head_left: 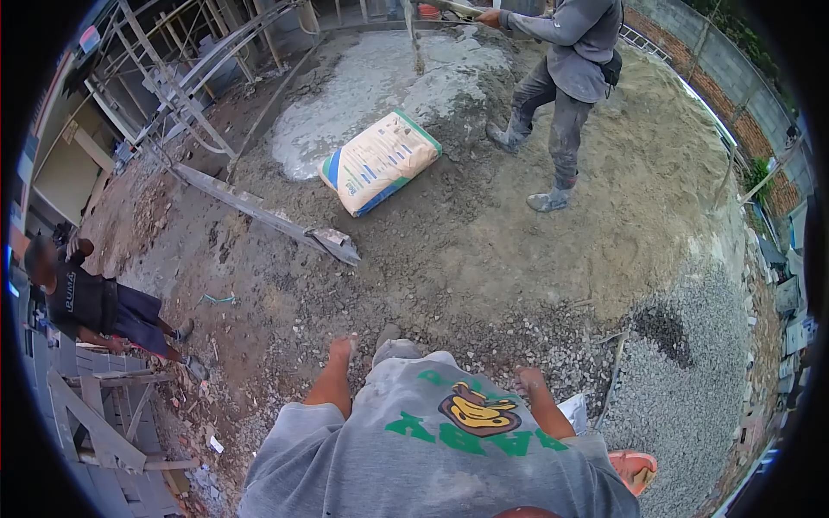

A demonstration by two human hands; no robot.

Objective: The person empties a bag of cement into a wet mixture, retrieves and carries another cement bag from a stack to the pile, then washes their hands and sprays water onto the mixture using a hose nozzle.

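Left hand: your left hand (344,345) is bare and extends ahead of your torso over stony ground (285,324); you cannot tell from this view whether its fingers are spread or curled.
Right hand: your right hand (529,378) is bare and sits well apart from the left, near the gravel; its finger opening is too small to judge.
Bag: the paper bag (380,162) lies flat on the ground ahead of you, apart from both hands; note its green end, blue stripe and printed face.
Pale patch: a grey-white patch (319,108) spreads on the ground at the far side of the bag.
Board: a long board (259,213) lies at an angle left of the bag, its near end broken or ragged.
Sand: a sand heap (643,220) rises to the right of the bag.
Co-worker, ahead: a person in a grey long-sleeved top (580,65) stands beyond the bag to the right, one hand on a long object.
Gravel: a gravel pile (682,423) lies to your right, with a dark patch (661,332) on it.
Stick: a thin stick (615,380) rests at the gravel edge.
Co-worker, left: a person in a black shirt (82,298) stands near a wooden frame (104,414).
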